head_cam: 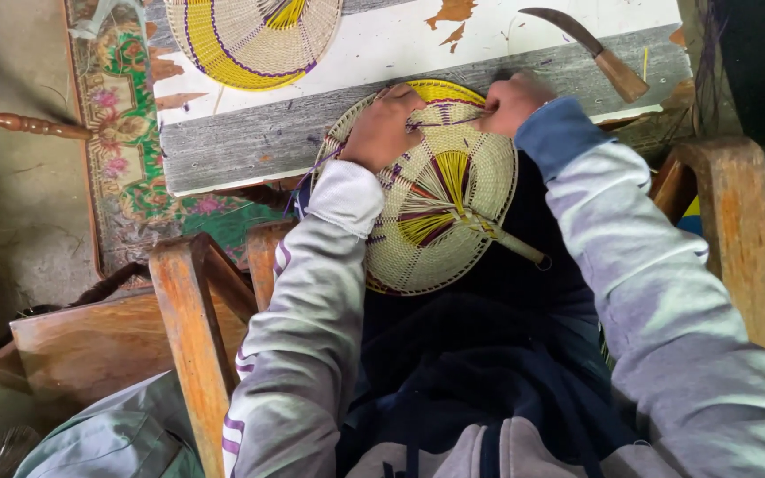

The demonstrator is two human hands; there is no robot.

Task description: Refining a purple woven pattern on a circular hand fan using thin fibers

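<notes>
A round woven hand fan (pixel 436 221) in cream, yellow, maroon and purple rests on my lap and against the table edge, its short handle (pixel 515 243) pointing lower right. My left hand (pixel 382 128) presses on the fan's upper left part, fingers curled over the weave. At the fan's top rim my right hand (pixel 511 99) is closed, pinching a thin purple strand (pixel 453 121) that runs between both hands.
A worn grey and white painted table (pixel 250 142) lies ahead. On it sit a second woven fan (pixel 254 35) at the top and a curved knife with a wooden handle (pixel 591 49). Wooden chair arms (pixel 192 336) (pixel 737 230) flank me. A patterned mat (pixel 126 150) covers the floor at left.
</notes>
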